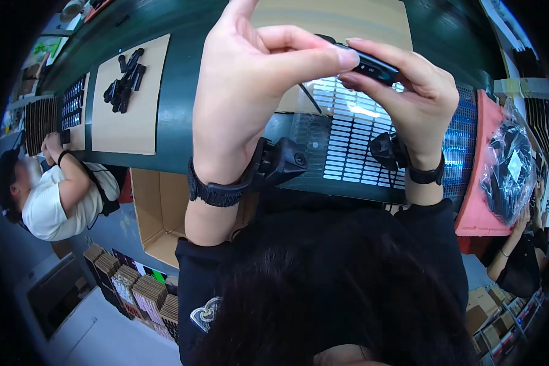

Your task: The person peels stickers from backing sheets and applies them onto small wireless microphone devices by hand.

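Observation:
A small black oblong device [377, 69] with a glossy face and tiny light markings is held up over the table. My right hand [424, 91] grips it between thumb and fingers along its long edges. At its left end, my left hand [244, 79] pinches with thumb and forefinger, the thumb lying over that end. Whether a thin film is also in that pinch cannot be made out. Below the hands lies a clear sheet of rows of pale oblong stickers [348, 160]. Straps on both wrists carry small black cameras [290, 160].
Cardboard sheets [119, 131] lie on the dark green table [183, 97]; the left one bears several black devices [128, 79]. Pink foam [473, 210] with a bagged black item [509, 171] is at right. An open carton [158, 213] stands below the edge. Co-workers sit left and right.

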The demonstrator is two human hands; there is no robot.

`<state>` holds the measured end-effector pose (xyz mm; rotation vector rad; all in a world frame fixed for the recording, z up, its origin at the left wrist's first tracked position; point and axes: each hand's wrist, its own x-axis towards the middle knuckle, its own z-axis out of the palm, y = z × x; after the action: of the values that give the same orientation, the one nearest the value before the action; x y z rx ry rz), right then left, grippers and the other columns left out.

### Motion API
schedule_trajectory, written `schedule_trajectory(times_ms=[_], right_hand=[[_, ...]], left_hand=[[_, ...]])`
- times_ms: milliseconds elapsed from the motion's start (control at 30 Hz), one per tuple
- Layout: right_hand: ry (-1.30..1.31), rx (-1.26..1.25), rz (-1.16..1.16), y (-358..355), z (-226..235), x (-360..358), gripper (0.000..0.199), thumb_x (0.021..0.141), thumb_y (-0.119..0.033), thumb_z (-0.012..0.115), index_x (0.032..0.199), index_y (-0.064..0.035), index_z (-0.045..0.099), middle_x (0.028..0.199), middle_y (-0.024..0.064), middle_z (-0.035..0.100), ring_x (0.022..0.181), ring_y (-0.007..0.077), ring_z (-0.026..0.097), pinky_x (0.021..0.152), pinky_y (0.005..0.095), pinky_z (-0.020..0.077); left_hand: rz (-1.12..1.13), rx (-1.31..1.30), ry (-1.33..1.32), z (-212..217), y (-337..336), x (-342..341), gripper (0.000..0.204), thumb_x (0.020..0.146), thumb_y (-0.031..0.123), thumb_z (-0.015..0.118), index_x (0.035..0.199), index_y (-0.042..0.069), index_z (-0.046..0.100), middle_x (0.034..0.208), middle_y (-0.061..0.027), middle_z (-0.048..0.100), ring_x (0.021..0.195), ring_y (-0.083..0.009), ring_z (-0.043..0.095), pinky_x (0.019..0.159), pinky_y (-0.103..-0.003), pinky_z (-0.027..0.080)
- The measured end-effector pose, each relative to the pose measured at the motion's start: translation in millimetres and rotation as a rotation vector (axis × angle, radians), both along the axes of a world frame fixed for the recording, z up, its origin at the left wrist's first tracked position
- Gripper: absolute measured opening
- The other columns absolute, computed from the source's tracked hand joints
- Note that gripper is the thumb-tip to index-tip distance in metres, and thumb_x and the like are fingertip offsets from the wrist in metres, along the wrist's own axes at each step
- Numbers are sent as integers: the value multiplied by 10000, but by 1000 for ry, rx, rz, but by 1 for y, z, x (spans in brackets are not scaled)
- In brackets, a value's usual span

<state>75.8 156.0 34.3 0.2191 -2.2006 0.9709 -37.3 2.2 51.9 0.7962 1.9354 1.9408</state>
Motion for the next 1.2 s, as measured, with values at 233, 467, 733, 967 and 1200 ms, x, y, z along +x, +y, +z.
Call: schedule_trajectory(times_ms=[233, 467, 733, 967, 1200], right_hand=[[6, -34, -14, -3, -1, 2, 331, 683, 22, 681, 999, 53, 587, 913, 134, 627, 803, 175, 624, 693, 238, 519], [-9, -120, -29, -4, 1, 3, 323, 679, 32, 680, 988, 57, 589, 914, 144, 626, 821, 189, 622, 699, 248, 517], [83, -81, -24, -4, -1, 3, 323, 669, 34, 684, 978, 59, 591, 917, 146, 626, 828, 194, 618, 711, 243, 505], [55, 31, -68, -1, 1, 5, 310, 671, 19, 687, 968, 43, 602, 918, 133, 629, 820, 174, 617, 701, 222, 499], [-89, 21, -75, 5, -3, 1, 284, 698, 13, 666, 972, 46, 599, 914, 130, 628, 790, 168, 624, 677, 216, 506]], left_hand=[[0, -60, 10, 4, -4, 8, 576, 691, 15, 659, 1155, -15, 320, 684, -62, 581, 595, -94, 529, 613, -206, 423], [-18, -108, 24, 7, 8, 11, 479, 695, 63, 670, 1080, -18, 398, 654, -52, 573, 572, -84, 512, 577, -199, 408], [-37, -158, 46, 9, 20, 12, 381, 700, 118, 683, 995, -22, 488, 620, -41, 564, 546, -74, 492, 537, -192, 391], [-36, -202, 66, 15, 24, 19, 316, 704, 166, 695, 920, -26, 566, 590, -31, 556, 522, -65, 475, 501, -185, 377], [-13, -632, 88, 46, 39, 23, 300, 703, 158, 700, 917, -26, 600, 597, -19, 552, 536, -46, 469, 488, -173, 366]])
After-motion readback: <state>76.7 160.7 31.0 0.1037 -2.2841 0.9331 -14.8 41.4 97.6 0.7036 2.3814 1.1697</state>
